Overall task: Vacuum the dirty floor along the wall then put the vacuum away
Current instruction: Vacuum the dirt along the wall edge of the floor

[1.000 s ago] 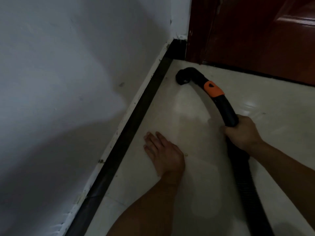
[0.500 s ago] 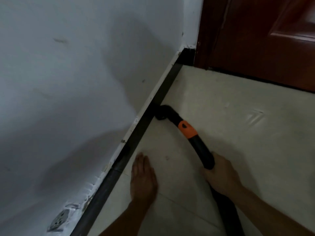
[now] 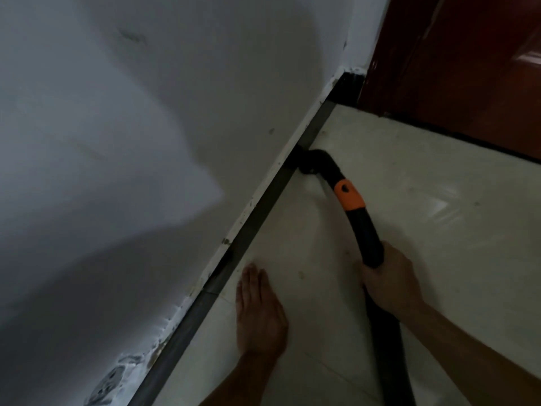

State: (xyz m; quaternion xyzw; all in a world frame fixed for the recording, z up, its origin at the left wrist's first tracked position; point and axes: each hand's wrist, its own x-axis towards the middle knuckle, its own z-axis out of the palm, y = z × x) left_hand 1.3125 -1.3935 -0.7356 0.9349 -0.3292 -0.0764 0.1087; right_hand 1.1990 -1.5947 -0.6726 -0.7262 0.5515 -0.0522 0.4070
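The vacuum nozzle (image 3: 311, 164) meets the dark baseboard (image 3: 254, 227), at one o'clock from the left hand (image 3: 259, 312), which lies flat and open on the floor (image 3: 439, 259); the right hand (image 3: 389, 279) grips the wand (image 3: 367, 232). Wall-edge vacuuming seems under way; next, slide along the baseboard.

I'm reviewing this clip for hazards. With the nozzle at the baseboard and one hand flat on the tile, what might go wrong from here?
1. The nozzle sits against the baseboard, below a wall whose bottom edge is chipped; scraping along may loosen more flakes.
2. The left hand lies flat on the glossy floor beside the wand that the right hand grips; a backward pull may strike its fingers, or the palm may slip.
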